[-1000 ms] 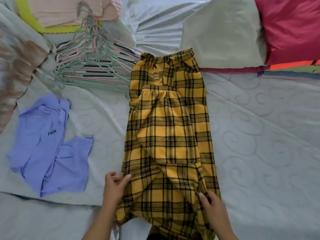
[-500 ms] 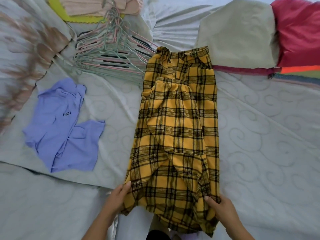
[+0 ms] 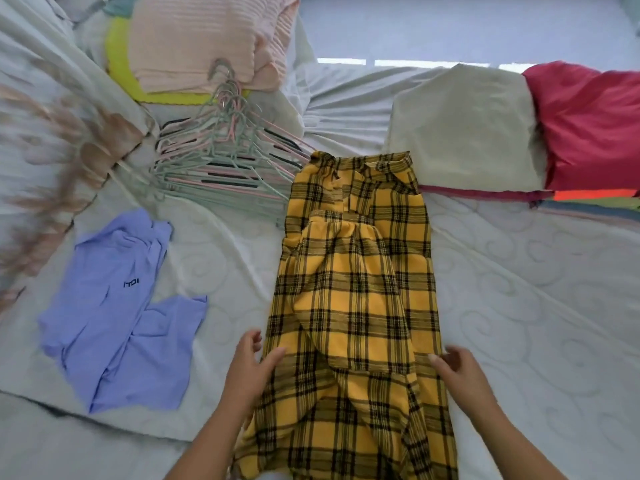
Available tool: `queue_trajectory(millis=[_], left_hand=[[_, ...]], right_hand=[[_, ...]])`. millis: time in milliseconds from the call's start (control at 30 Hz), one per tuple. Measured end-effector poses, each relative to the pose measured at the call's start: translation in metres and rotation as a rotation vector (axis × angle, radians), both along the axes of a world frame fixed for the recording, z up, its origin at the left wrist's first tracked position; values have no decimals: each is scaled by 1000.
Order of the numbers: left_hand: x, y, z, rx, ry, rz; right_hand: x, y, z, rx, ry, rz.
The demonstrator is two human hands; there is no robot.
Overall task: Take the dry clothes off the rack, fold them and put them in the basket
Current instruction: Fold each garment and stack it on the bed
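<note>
A yellow and black plaid shirt (image 3: pixel 356 289) lies flat on the bed with its collar at the far end and its sleeves folded in over the middle. My left hand (image 3: pixel 251 368) is at the shirt's left edge, thumb on the fabric and fingers spread on the sheet beside it. At the right edge, my right hand (image 3: pixel 457 374) has its thumb touching the cloth and its fingers loosely bent. A lime-rimmed basket (image 3: pixel 116 60) at the far left holds folded pink clothes (image 3: pixel 207 39).
A crumpled lilac T-shirt (image 3: pixel 114 306) lies left of the plaid shirt. A pile of several plastic hangers (image 3: pixel 225 161) sits behind it. A beige pillow (image 3: pixel 460 133) and a red pillow (image 3: pixel 588 126) line the far right. A patterned blanket (image 3: pixel 52 150) bunches at the left.
Both hands have let go of the shirt's hem and moved farther up along its two side edges. The view has tilted up, showing more of the basket.
</note>
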State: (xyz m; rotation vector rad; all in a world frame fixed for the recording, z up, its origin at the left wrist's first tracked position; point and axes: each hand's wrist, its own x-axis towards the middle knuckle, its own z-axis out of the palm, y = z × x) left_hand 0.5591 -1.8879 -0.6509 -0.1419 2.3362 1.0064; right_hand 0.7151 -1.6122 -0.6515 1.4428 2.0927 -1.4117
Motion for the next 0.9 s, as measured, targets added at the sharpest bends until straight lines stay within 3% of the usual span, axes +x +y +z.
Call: queue_trajectory(millis=[233,433,667,900], left_hand=[[-140,106,-1,44,147,-56],[-242,163,0,34,359,-109],[-290,201,1,70,78,-51],[-276,159,34,571,-169,-73]], right_hand=[[-136,70,-10,-82,153,-204],[-226,116,-11,52,293,-236],[-274,141,-12,-46,320,-319],[-240,143,20,-246,512,-237]])
